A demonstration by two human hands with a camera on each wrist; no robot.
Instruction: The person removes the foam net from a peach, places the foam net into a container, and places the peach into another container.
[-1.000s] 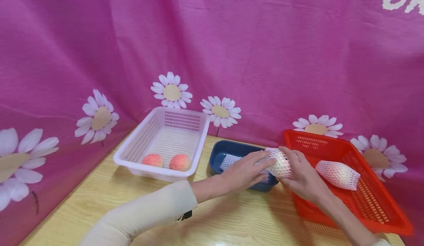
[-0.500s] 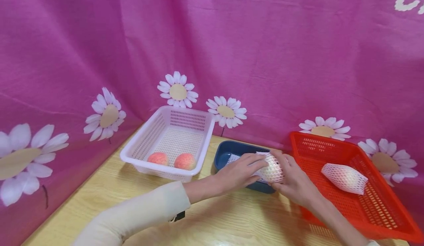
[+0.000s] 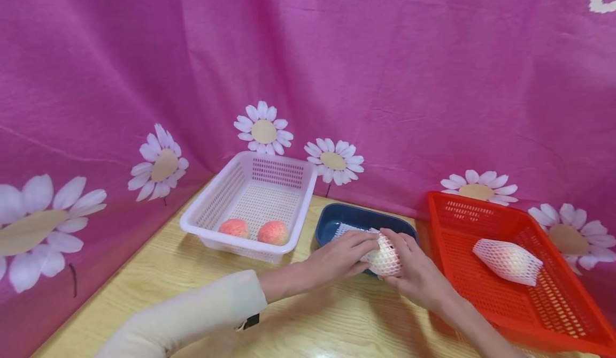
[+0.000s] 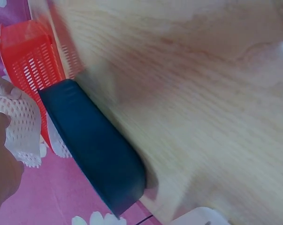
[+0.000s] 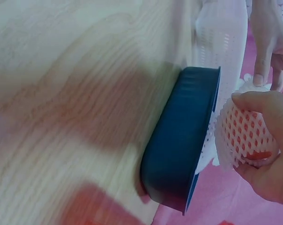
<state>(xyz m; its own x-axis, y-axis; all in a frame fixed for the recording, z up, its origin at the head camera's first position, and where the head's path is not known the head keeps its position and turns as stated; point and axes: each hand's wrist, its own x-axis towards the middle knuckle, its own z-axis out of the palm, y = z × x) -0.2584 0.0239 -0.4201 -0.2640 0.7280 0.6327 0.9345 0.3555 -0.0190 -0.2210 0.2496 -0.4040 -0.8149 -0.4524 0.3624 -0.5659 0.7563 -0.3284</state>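
A peach in a white foam net (image 3: pixel 386 259) is held above the dark blue tray (image 3: pixel 332 216), its reddish skin showing through the mesh in the right wrist view. My right hand (image 3: pixel 416 272) grips the netted peach from the right, thumb and fingers around it. From the left, my left hand (image 3: pixel 337 256) pinches the edge of the foam net, its thumb (image 5: pixel 259 77) on the rim in the right wrist view. More flat foam nets (image 3: pixel 343 229) lie in the blue tray, partly hidden by the hands.
Left of the tray stands a white basket (image 3: pixel 192 221) with two bare peaches (image 3: pixel 273 233). On the right, a red basket (image 3: pixel 440 229) holds another netted peach (image 3: pixel 508 261). A pink flowered cloth (image 3: pixel 385 80) hangs behind the wooden table (image 3: pixel 308 320).
Both hands have moved slightly left and down relative to the blue tray with the netted peach. The head view has shifted a little to the left.
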